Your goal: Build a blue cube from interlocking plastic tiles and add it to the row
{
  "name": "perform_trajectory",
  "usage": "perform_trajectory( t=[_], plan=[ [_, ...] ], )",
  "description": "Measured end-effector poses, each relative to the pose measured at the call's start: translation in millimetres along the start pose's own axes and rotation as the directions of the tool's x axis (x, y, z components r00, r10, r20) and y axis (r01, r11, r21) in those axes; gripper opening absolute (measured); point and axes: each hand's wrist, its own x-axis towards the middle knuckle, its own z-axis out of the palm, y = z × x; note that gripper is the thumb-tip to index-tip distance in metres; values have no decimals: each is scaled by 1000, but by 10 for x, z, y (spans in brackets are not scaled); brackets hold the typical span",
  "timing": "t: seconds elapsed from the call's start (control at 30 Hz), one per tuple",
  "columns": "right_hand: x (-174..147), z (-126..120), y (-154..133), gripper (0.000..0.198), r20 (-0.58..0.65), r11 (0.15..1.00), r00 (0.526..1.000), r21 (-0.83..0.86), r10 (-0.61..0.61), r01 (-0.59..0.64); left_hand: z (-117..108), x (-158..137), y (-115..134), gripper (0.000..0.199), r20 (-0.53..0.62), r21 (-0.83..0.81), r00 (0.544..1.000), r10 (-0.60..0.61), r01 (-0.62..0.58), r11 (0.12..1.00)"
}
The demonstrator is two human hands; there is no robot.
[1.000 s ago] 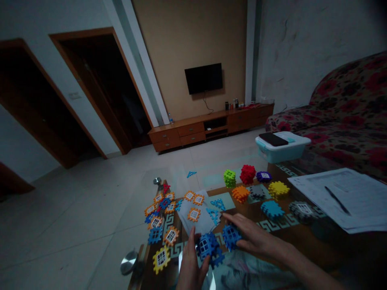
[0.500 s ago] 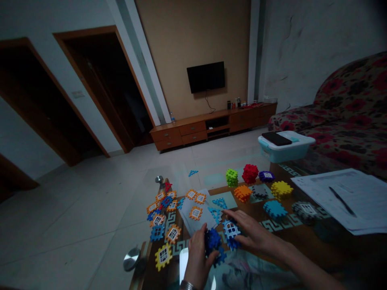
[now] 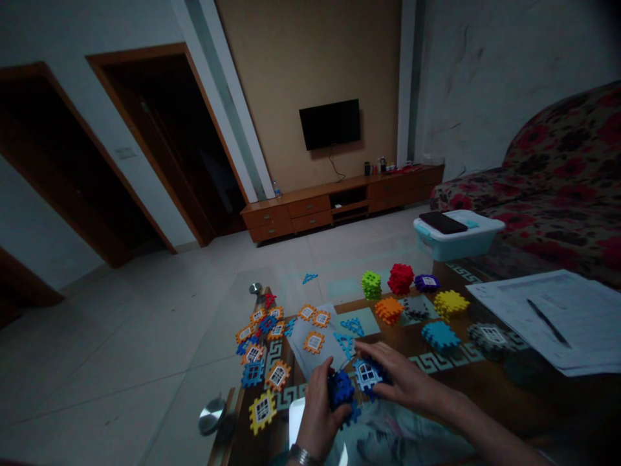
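Note:
My left hand [image 3: 321, 406] is curled around a stack of dark blue interlocking blocks [image 3: 342, 388], thumb on the near side. Just to its right, my right hand [image 3: 394, 374] grips blue window blocks [image 3: 367, 374]; the top one carries a white window frame. Both groups sit close together low over the glass table, and the fingers hide part of each. Light blue triangular lattice pieces [image 3: 345, 345] lie just beyond my hands. Orange window blocks [image 3: 314, 342] rest on a pale sheet to the left of them.
Stacks of lime green [image 3: 371, 285], red [image 3: 401, 278], orange [image 3: 389, 310], yellow [image 3: 451, 303] and turquoise blocks [image 3: 440, 334] stand at the right. Farther right lie papers [image 3: 548, 317] with a pen. A lidded tub [image 3: 456, 243] bears a phone. Loose window blocks [image 3: 262, 411] lie along the left edge.
My right hand has shifted slightly left with its window blocks, closer to the dark blue stack. The window face has tilted a little. My left hand has hardly moved.

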Motion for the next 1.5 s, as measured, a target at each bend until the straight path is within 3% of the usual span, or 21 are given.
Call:
perform_trajectory(
  t=[0.5,0.8,1.1,1.23,1.5],
  plan=[
    [0,-23,-129,80,-14,1000,1000,0,16,-16,-39,76,-30,74,25,-49,1000,-17,18,999],
    [3,-39,-88,88,-69,999,998,-30,-16,14,-286,-31,-110,76,-98,-153,994,-40,24,988],
    [-10,-79,-88,85,-81,999,996,-29,-34,32,41,-199,19,81,72,90,997,25,-31,995],
    [-8,-94,-92,84,-81,999,996,-30,-32,30,70,-170,14,84,68,187,998,0,-13,982],
    [-14,-68,-85,88,-67,999,997,-31,-25,23,16,-125,-62,81,43,174,999,33,-40,984]
  ],
)
